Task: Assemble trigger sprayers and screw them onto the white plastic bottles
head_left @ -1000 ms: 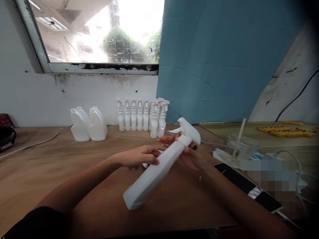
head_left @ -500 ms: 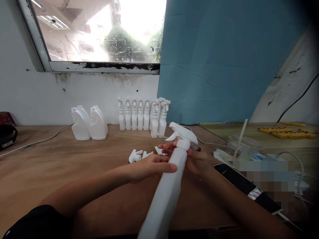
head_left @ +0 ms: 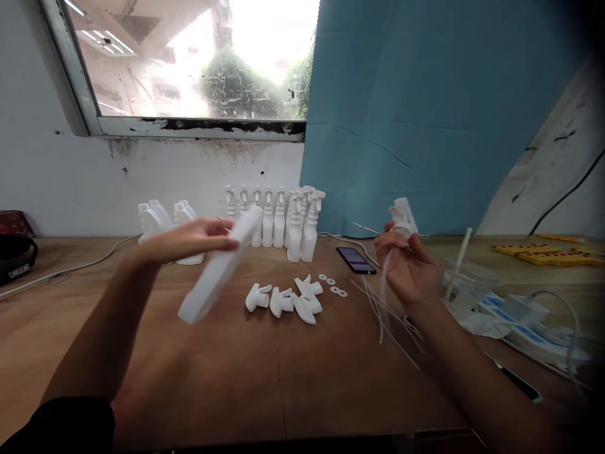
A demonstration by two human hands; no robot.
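Through the head camera I have the left hand (head_left: 205, 238) pinching a white bottle (head_left: 215, 280) near its open neck, thumb on one side and fingers behind; it is tilted, mouth up toward the right hand, base down and to the left. My right hand (head_left: 409, 268) has its fingers closed around a white spray head (head_left: 405, 217), whose pale dip tube (head_left: 383, 280) hangs below the grip, while a thin metal rod (head_left: 366, 229) sticks out leftward from the same fingers. Below both grips I have a broad stretch of wooden tabletop (head_left: 222, 384) reaching to its near edge, at the bottom of the view. Beyond the left grip, the wall (head_left: 208, 173) closes the far side, with spray bottles (head_left: 280, 227) standing against it and handled jugs (head_left: 151, 221) partly hidden by the hand. Between the grips and lower lie four loose spray heads (head_left: 281, 304), then small white rings (head_left: 331, 282). Just left of the right grip is a phone (head_left: 355, 260); under it, loose thin tubes (head_left: 378, 306) cross the wood. Right of that hand, a clear plastic cup (head_left: 477, 284) and a power strip (head_left: 515, 328) crowd the forearm's side.
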